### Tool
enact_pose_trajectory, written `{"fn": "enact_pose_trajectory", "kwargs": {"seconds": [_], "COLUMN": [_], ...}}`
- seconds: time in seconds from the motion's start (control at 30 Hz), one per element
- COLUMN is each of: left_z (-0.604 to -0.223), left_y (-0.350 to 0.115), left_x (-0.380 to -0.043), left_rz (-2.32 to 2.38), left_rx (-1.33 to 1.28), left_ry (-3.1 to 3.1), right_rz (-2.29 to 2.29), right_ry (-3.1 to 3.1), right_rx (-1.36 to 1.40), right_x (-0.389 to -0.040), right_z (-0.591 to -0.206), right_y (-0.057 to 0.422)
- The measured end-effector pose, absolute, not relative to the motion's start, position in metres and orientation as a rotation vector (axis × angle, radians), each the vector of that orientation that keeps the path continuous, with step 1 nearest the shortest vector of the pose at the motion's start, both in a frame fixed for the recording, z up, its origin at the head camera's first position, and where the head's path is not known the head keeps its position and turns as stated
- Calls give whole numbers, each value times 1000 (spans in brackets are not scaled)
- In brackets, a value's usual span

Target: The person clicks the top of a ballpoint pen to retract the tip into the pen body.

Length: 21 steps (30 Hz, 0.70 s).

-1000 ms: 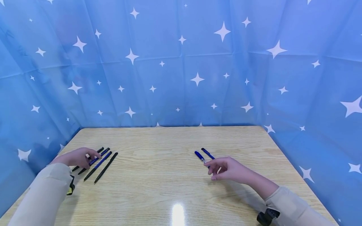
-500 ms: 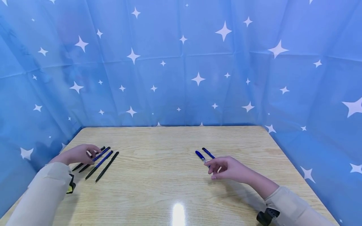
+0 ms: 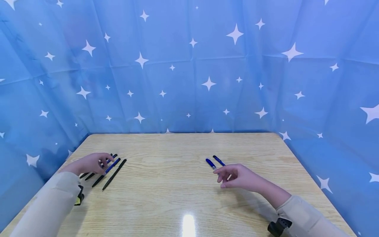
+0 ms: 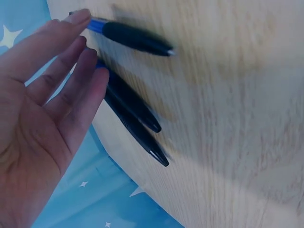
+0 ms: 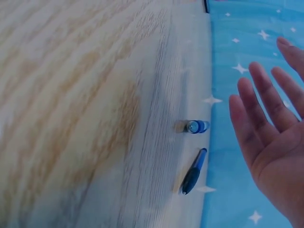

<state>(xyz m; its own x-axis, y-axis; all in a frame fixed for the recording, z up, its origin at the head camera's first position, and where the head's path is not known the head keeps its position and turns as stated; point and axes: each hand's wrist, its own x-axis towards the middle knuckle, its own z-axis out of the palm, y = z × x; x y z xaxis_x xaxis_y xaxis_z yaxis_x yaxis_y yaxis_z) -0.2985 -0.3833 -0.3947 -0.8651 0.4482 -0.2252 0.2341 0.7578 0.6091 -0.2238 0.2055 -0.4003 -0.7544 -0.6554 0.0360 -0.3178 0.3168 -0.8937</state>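
Pens of slim plastic, 6 in view, lie on the pale wood-grain table: 4 towards its left edge, 2 right of its middle. Nearest the table's front edge are a person's cream long sleeves with black wrist-worn devices. The right hand hangs over the table's right half, fingers loosely bent, released, holding nothing; the left hand hovers over the table's left side, palm empty, fingers almost straight. Whether a fingertip touches a pen there I cannot tell. The step seems to be choosing a pen at the table's left; gripping 1 would call for thumb and fingertips to come down around a single barrel without rolling its neighbours.

At the table's left lie, slanted side by side, a slender all-black pen, a pen with blue barrel and black grip, and 2 more dark-gripped pens half hidden by the left hand. Right of the table's middle are a blue-capped pen with a clear section and a slim blue pen with dark grip. Behind the table hangs a blue fabric curtain with white stars.
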Motion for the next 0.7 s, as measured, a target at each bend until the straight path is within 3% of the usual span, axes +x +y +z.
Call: {"fn": "enact_pose_trajectory", "kwargs": {"seconds": [0.7], "left_z": [-400], "left_y": [-375], "left_x": [-292], "left_rz": [836], "left_rx": [432], "left_ry": [2532], "right_rz": [-1389], "right_ry": [2259], "right_rx": [-862], "right_x": [-226], "right_z": [-401], "right_y": [203]}}
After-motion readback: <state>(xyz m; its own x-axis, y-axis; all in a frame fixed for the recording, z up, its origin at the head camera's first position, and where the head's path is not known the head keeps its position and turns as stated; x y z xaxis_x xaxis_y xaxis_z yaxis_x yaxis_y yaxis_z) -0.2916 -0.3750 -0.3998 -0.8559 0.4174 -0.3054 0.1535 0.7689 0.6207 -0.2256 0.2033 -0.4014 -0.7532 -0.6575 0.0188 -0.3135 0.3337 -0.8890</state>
